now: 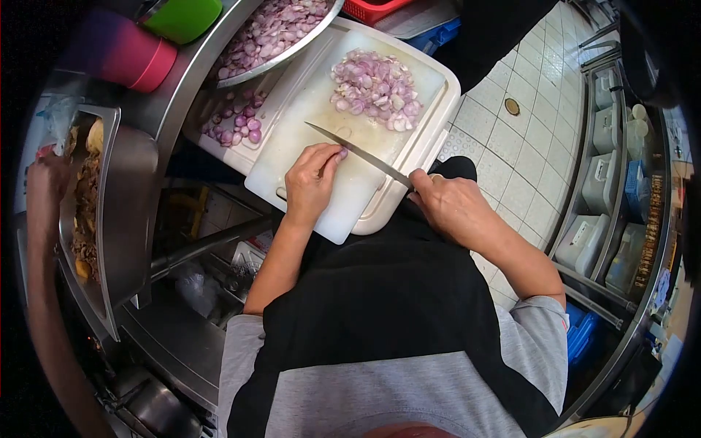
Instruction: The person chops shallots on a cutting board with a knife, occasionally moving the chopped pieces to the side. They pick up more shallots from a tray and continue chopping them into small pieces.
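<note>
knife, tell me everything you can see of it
The long, slim metal knife has a thin pointed grey blade slanting over the white plastic cutting board, tip toward the upper left. Its handle is hidden inside the gripping right hand. Mid-blade it meets a small purple shallot piece held under the fingers of the left hand.

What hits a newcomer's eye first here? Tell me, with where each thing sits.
The heap of sliced shallots at the far end of the white cutting board stands out first. Nearer the person, the right hand holds a knife angled across the board, while the left hand pins a shallot under its fingertips.
</note>
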{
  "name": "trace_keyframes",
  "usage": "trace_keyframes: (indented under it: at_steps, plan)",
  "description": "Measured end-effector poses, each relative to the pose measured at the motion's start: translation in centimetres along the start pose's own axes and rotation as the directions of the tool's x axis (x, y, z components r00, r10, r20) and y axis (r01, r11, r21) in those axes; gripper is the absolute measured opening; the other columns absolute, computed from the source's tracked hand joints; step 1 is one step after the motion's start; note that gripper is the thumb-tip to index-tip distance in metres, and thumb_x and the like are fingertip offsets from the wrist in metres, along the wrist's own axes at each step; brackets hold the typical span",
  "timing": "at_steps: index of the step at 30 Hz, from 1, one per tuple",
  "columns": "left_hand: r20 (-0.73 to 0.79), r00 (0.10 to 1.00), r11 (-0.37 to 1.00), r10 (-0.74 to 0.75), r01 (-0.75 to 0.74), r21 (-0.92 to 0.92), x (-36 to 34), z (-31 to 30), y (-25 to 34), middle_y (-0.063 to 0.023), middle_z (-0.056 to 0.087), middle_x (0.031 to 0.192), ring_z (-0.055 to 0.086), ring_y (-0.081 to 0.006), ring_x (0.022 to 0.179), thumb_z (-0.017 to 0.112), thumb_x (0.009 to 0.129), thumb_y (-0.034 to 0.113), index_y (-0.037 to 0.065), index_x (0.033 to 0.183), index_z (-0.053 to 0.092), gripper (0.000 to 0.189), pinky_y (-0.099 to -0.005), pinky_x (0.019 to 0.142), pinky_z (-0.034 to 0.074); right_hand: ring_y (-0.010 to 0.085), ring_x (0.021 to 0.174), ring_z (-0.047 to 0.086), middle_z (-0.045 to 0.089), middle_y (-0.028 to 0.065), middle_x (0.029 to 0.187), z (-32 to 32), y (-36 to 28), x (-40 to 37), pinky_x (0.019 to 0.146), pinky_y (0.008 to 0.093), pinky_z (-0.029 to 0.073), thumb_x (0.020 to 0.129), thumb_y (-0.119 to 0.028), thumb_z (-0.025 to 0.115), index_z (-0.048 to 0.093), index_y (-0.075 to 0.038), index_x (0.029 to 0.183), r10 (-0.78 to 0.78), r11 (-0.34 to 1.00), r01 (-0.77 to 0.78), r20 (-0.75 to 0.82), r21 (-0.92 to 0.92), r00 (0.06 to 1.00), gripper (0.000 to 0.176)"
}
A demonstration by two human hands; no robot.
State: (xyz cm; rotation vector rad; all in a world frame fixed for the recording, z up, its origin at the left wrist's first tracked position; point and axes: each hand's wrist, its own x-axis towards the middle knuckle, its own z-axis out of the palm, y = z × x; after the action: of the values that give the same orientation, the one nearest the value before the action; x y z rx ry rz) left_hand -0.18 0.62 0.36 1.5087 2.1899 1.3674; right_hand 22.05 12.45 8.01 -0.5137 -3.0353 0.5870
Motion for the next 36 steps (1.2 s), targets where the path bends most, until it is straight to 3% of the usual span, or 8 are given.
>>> trace_keyframes:
  at_steps: [5, 7, 13, 15, 19, 28, 31, 36]
  plan:
    - [-0.010, 1.000, 1.000, -0.018, 0.018, -0.010, 0.1, -0.1, 0.3, -0.0125, 0.070, 0.096, 0.069, -0.0216, 0.086, 0.070, 0.085, 0.000, 0.000, 0.098, 0.072, 0.013, -0.0302, 0.077, 0.054, 0.0371, 0.064, 0.066, 0.062, 0.0181, 0.066, 3.8, 0.5, 3.4, 0.053, 0.0467, 0.051, 0.092, -0.011, 0.054, 0.046, 0.002, 0.098, 0.001, 0.999, 0.002, -0.048, 0.054, 0.999, 0.016]
    - [-0.031, 0.999, 0.999, -0.016, 0.015, -0.037, 0.1, 0.0, 0.4, -0.0125, 0.070, 0.095, 0.069, -0.0266, 0.085, 0.070, 0.084, 0.004, 0.002, 0.096, 0.072, 0.012, -0.0338, 0.074, 0.055, 0.0380, 0.065, 0.066, 0.063, 0.0187, 0.069, 4.0, 0.6, 5.0, 0.054, 0.0477, 0.051, 0.091, -0.011, 0.054, 0.046, 0.001, 0.097, -0.025, 0.991, 0.034, -0.073, 0.126, 0.997, 0.016]
    - [-0.038, 0.999, 1.000, 0.009, -0.010, -0.016, 0.0, 0.2, -0.1, -0.0120, 0.070, 0.095, 0.069, -0.0261, 0.084, 0.070, 0.084, 0.003, 0.002, 0.096, 0.072, 0.012, -0.0336, 0.073, 0.055, 0.0381, 0.065, 0.066, 0.063, 0.0184, 0.067, -0.5, -0.6, 1.3, 0.056, 0.0472, 0.052, 0.092, -0.012, 0.054, 0.045, 0.001, 0.095, 0.026, 0.998, -0.028, 0.044, 0.050, 0.999, 0.016]
    - [-0.010, 1.000, 1.000, -0.019, 0.019, -0.023, 0.0, 0.0, 0.2, -0.0135, 0.070, 0.096, 0.069, -0.0225, 0.084, 0.069, 0.084, -0.002, -0.001, 0.098, 0.071, 0.014, -0.0302, 0.075, 0.056, 0.0380, 0.066, 0.066, 0.063, 0.0183, 0.067, 0.0, -0.8, 1.1, 0.055, 0.0471, 0.052, 0.092, -0.012, 0.054, 0.045, 0.000, 0.095, 0.037, 0.998, -0.039, 0.036, 0.058, 0.999, 0.016]
    - [-0.032, 0.999, 1.000, 0.006, -0.007, -0.013, 0.1, 0.1, 0.0, -0.0113, 0.070, 0.095, 0.069, -0.0258, 0.082, 0.069, 0.084, 0.002, 0.003, 0.097, 0.071, 0.013, -0.0327, 0.071, 0.056, 0.0379, 0.066, 0.066, 0.063, 0.0182, 0.067, 3.6, 0.2, 3.5, 0.054, 0.0468, 0.051, 0.092, -0.013, 0.055, 0.046, 0.000, 0.095, 0.024, 0.995, -0.023, -0.007, 0.094, 1.000, 0.016]
    - [-0.050, 0.999, 0.999, 0.003, -0.005, -0.032, -0.1, 0.3, 0.0, -0.0112, 0.070, 0.096, 0.069, -0.0248, 0.080, 0.069, 0.083, 0.001, 0.003, 0.097, 0.070, 0.014, -0.0319, 0.068, 0.056, 0.0386, 0.066, 0.066, 0.063, 0.0190, 0.068, -0.5, -0.8, 0.6, 0.055, 0.0486, 0.051, 0.092, -0.013, 0.055, 0.045, 0.001, 0.096, 0.065, 0.996, -0.068, 0.062, 0.055, 0.996, 0.018]
    - [-0.044, 0.999, 0.999, -0.010, 0.009, -0.031, -0.1, 0.4, -0.2, -0.0112, 0.070, 0.096, 0.070, -0.0253, 0.081, 0.069, 0.083, 0.000, 0.003, 0.097, 0.070, 0.015, -0.0327, 0.071, 0.056, 0.0391, 0.066, 0.066, 0.064, 0.0192, 0.068, 2.0, -0.3, 1.8, 0.055, 0.0484, 0.051, 0.093, -0.014, 0.056, 0.044, 0.001, 0.097, 0.012, 0.992, -0.008, -0.024, 0.130, 1.000, 0.019]
    - [-0.046, 0.999, 0.999, -0.022, 0.020, -0.048, -0.3, 0.3, -0.1, -0.0116, 0.070, 0.096, 0.070, -0.0262, 0.082, 0.069, 0.083, 0.000, 0.003, 0.097, 0.070, 0.015, -0.0331, 0.072, 0.056, 0.0395, 0.067, 0.066, 0.064, 0.0200, 0.069, 3.1, -0.1, 4.8, 0.056, 0.0485, 0.051, 0.093, -0.018, 0.057, 0.044, 0.001, 0.097, 0.024, 0.988, -0.023, -0.008, 0.150, 1.000, 0.023]
